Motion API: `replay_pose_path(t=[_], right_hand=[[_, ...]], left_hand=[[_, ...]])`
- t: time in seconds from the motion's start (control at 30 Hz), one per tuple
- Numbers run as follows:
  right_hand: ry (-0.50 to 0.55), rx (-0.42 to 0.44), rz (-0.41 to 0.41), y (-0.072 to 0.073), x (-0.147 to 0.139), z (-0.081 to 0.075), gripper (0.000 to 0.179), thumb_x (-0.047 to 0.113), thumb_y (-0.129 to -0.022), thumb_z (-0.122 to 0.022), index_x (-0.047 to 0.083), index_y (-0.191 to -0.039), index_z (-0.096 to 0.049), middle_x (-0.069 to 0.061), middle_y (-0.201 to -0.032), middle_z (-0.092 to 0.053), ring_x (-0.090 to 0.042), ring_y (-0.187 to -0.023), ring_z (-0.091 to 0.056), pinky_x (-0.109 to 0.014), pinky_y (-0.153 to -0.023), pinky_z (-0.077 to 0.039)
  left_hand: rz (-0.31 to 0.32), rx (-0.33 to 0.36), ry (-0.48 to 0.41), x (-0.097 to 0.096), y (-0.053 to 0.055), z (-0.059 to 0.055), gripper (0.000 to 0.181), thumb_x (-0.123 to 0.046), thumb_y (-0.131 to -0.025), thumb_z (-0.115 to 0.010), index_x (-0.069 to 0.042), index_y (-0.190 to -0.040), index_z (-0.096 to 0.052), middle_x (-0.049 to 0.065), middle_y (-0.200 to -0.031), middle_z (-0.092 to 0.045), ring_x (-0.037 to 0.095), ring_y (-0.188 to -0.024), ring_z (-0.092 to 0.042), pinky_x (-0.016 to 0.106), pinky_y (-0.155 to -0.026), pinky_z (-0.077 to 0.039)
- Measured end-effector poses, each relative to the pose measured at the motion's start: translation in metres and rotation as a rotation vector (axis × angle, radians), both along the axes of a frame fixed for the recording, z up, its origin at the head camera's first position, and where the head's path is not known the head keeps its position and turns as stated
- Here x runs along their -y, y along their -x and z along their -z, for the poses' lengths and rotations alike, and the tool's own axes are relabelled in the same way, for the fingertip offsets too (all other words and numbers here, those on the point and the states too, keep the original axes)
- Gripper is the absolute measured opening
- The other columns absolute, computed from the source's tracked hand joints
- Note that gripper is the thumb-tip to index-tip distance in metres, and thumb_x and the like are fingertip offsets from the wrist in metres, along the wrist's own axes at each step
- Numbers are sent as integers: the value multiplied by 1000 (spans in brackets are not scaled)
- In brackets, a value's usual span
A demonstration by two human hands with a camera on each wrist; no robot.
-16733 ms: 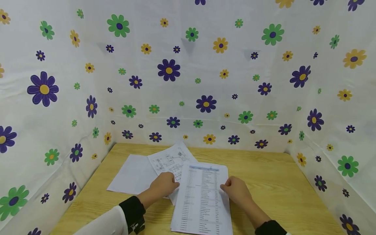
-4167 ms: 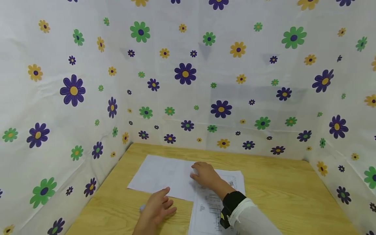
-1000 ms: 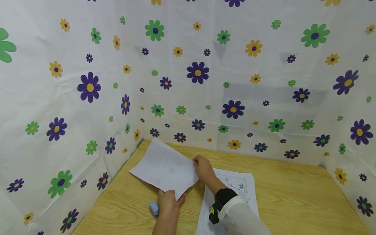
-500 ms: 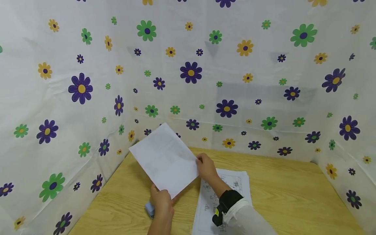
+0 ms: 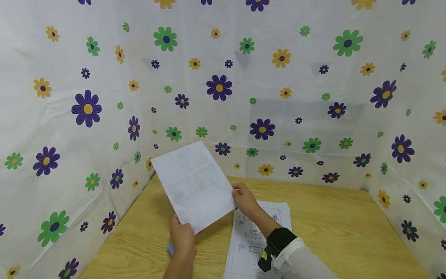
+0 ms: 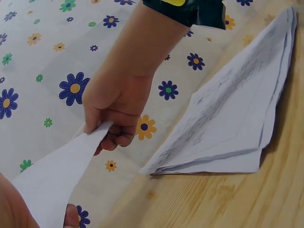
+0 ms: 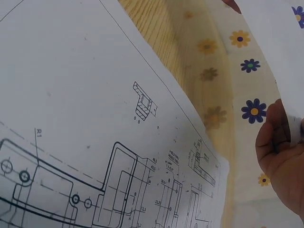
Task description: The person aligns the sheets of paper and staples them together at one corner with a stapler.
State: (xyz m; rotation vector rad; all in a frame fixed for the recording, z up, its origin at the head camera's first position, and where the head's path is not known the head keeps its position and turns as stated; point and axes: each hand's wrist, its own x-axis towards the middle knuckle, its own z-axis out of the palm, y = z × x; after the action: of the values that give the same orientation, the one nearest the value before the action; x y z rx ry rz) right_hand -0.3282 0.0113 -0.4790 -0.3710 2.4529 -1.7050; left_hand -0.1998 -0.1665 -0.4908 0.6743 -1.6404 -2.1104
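1. Across the upper part of the head view I have a flower-print backdrop [image 5: 237, 54], wrapping round both sides of the frame.
2. Below it, a wood-grain table [image 5: 334, 232] fills the lower frame.
3. Left of centre, the white sheet [image 5: 195, 182] is held up off the table, tilted, with its upper edge in front of the backdrop. Faint print shows through; whether it is one leaf or several, I cannot tell. I judge the step in hand to be holding it up and orienting it between two hands. The next move, as I read it, calls for a steady grip at both edges and a check of its angle before it is set down anywhere.
4. At lower centre, the stack of drawings [image 5: 252, 232] lies on the table, partly covered by the right forearm; the left wrist view shows its edges not quite flush.
5. Near centre, I see the right hand [image 5: 245, 199] closed in a pinch on the sheet's right-hand corner, a black wrist strap [image 5: 280, 242] behind it.
6. At lower centre-left, the left hand [image 5: 182, 236] grips the sheet's lower corner, fingers bent round the edge.
7. Just beside that hand sits a small blue object [image 5: 170, 249], mostly hidden; I cannot tell what it is.
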Motion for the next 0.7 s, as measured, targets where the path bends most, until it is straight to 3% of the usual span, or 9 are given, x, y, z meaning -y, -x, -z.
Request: replay_pose_path(t=[0.2,0.43,0.7], right_hand=[[-24,-3,17,1,-10,-9,41,37,-109,-48,7,-135,-56,-18,-123,-66,-27,-99,-67,-41,-79,-58],[-20,12,56,3,-26,-15,43,42,-108,-49,11,-137,-55,-14,-124,-66,-25,-101,-65,-44,-84,-56],[-24,-33,135,5,-47,-22,34,32,-107,-55,8,-131,-60,-11,-118,-67,-25,-103,-62,-45,-92,-54]], left_hand=[[78,-3,23,-3,-2,-2,59,13,-93,-27,-1,-151,-31,21,-136,-51,31,-114,-58,36,-79,-53],[191,37,65,-12,-6,-3,64,10,-98,-27,-1,-160,-16,27,-150,-39,43,-130,-49,47,-94,-51],[253,11,87,-25,-10,-5,60,11,-95,-29,-1,-153,-29,24,-141,-51,34,-116,-59,39,-83,-53]])
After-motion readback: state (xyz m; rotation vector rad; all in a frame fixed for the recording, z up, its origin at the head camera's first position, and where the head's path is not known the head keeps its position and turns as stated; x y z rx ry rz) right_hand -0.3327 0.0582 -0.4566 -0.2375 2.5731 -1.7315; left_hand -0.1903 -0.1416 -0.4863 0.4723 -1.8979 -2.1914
